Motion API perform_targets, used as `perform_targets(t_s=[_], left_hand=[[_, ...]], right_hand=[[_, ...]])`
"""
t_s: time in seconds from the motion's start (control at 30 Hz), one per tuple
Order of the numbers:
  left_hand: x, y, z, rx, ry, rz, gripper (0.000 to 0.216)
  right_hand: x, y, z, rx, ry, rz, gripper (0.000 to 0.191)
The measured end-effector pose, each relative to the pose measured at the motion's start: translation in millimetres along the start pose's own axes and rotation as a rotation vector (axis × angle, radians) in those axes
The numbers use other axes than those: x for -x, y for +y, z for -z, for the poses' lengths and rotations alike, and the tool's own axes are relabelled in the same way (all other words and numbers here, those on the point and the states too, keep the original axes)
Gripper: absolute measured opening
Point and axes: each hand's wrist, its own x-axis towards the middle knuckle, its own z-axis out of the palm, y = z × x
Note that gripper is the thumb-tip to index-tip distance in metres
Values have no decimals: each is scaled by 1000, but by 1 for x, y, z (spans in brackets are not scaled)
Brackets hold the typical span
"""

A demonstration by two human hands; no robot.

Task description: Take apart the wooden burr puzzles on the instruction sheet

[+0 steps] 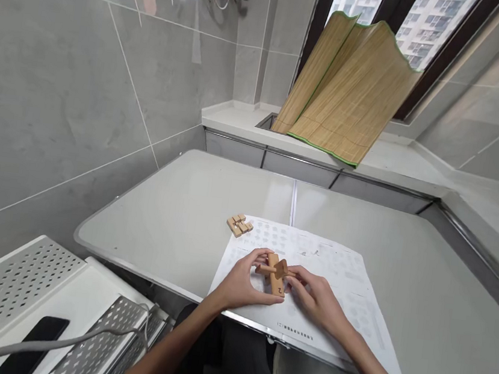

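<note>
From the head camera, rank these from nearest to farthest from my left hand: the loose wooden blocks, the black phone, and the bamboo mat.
From the left hand:
1. Loose wooden blocks, just beyond it on the table, at the paper's far-left corner.
2. Black phone, off to the left on the perforated white shelf.
3. Bamboo mat, far ahead, leaning at the window.

The print on the paper sheet (334, 270) is too small to read; fingers hide part of the wooden puzzle (275, 273).

A wooden puzzle assembly (275, 273) is held between the left hand (241, 283) and the right hand (318, 300) above a printed sheet (347, 284) on the table (172, 226). Loose wooden pieces (239, 225) are seen nearby.
</note>
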Motion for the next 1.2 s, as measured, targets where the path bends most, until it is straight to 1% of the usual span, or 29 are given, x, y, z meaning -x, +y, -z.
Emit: perform_targets(t_s=[0.17,0.3,0.47,0.67,0.9,1.0,1.1,1.2], left_hand=[[-5,-4,3,14,102,61,83],[-4,-7,0,-67,154,101,88],[-1,-5,-4,-144,150,105,85],[-5,-1,-6,-200,141,104,82],[-6,-3,-7,-232,158,90,82],[-5,-3,-7,-204,150,64,80],[-5,-3,-7,-177,159,63,81],[-4,-4,-8,-166,171,68,80]], right_hand=[[-35,14,-3,-164,18,34,32],[-48,23,-3,-219,-30,9,35],[-45,31,-5,-192,-15,27,37],[-43,33,-2,-184,19,48,38],[-44,36,0,-164,68,148,32],[-43,41,-1,-247,46,134,30],[-41,44,-3,-395,-12,91,35],[-39,43,-3,-476,-35,56,39]])
